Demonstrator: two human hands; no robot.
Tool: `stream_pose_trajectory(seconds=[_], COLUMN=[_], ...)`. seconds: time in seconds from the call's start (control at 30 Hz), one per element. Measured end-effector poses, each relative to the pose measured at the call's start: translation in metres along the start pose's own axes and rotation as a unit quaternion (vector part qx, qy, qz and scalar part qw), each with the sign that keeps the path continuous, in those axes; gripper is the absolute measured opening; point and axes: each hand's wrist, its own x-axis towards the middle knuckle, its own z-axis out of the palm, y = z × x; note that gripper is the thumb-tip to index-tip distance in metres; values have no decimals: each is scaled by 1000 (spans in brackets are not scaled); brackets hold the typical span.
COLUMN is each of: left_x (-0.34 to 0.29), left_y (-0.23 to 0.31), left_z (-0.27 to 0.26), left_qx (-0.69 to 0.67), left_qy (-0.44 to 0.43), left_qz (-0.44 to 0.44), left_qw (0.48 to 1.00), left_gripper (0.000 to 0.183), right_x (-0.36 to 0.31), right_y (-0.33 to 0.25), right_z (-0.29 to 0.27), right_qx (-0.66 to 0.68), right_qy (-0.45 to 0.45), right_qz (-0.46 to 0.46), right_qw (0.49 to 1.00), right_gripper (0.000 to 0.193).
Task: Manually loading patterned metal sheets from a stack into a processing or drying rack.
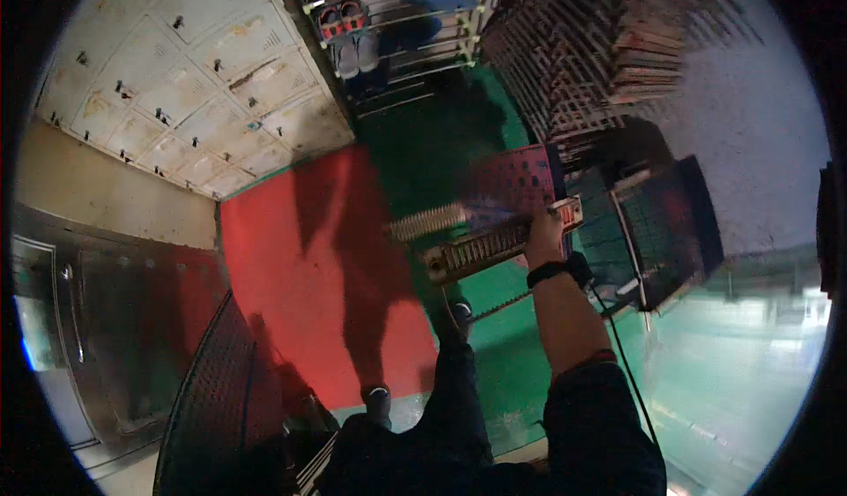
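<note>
My right hand [545,229] is closed round the right end of a long, narrow brownish bar [481,251] with a row of slots or ribs along it. The bar's kind is not clear, and motion blurs it. It slants across my front above the green floor, its far end reaching left. Just beyond it is a pale ribbed piece [428,223]; whether the two are joined I cannot tell. A reddish panel with holes [520,174] stands behind the hand. On my right wrist is a dark band [547,272]. My left hand is out of view.
White lockers [194,99] stand at the far left, with a shoe rack [397,29] beside them. Slatted stacks [648,59] rise at the far right, near a dark chair-like frame [657,231]. A red mat [309,258] covers the floor left of the green floor [512,355].
</note>
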Motion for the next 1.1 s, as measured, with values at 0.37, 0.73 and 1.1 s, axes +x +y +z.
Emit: stream_pose_trajectory(seconds=[0.37,0.73,1.1], left_x=[55,55,18], left_y=[48,70,128], left_z=[166,189,203], left_qx=[25,120,392], left_qy=[101,95,-83], left_qz=[-86,-118,-149], left_qw=[991,981,904], left_gripper=[55,55,55], right_x=[57,152,-85], right_y=[274,180,72], right_z=[-116,-19,-246], right_qx=[220,-492,-430], right_qy=[7,-296,-227], right_qz=[290,-240,-49], right_qw=[931,782,873], right_gripper=[11,27,24])
